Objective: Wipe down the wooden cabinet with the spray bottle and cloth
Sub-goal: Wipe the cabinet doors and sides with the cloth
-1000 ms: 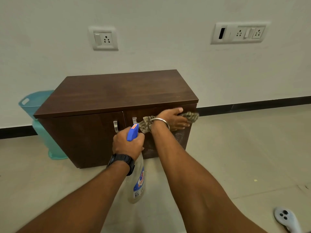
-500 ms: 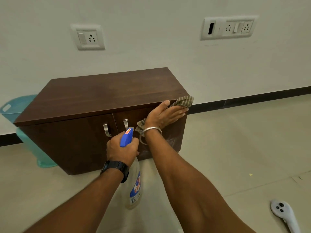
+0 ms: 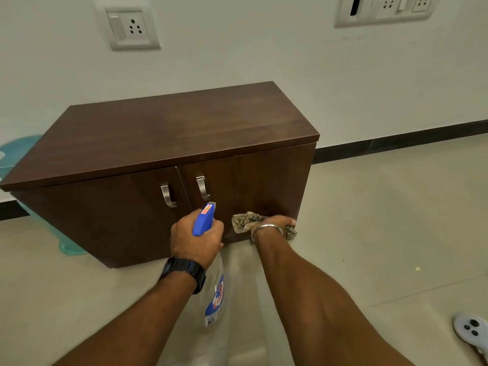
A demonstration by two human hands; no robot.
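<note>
While I crouched before the wooden cabinet (image 3: pixel 163 133), my right hand (image 3: pixel 274 224) pressed the checked cloth (image 3: pixel 244 221) against the lower corner of the right-hand door (image 3: pixel 253 186), low down near the floor (image 3: pixel 383 220). Fingers were curled over the cloth, gripping it; one bunched end stuck out to the left of my wrist, another scrap showed to the right. Steel bangle (image 3: pixel 266 228) sat on that wrist.

My left hand (image 3: pixel 195 239) was clenched round the neck of the spray bottle (image 3: pixel 215 299), blue trigger head (image 3: pixel 203 219) pointing up toward the doors, just below the two metal handles (image 3: pixel 169 195). Clear bottle body hung down beneath my fist, blue and red label facing right. Black watch (image 3: pixel 184 270) on the left wrist.

Cabinet stood against a pale wall (image 3: pixel 237 54), both doors shut. Teal plastic bin (image 3: pixel 15 154) was partly hidden behind its left end. Socket plate (image 3: pixel 129 26) on the wall above; a longer switch panel (image 3: pixel 388 7) further right. White controller (image 3: pixel 471 331) lay on the floor at the right edge.
</note>
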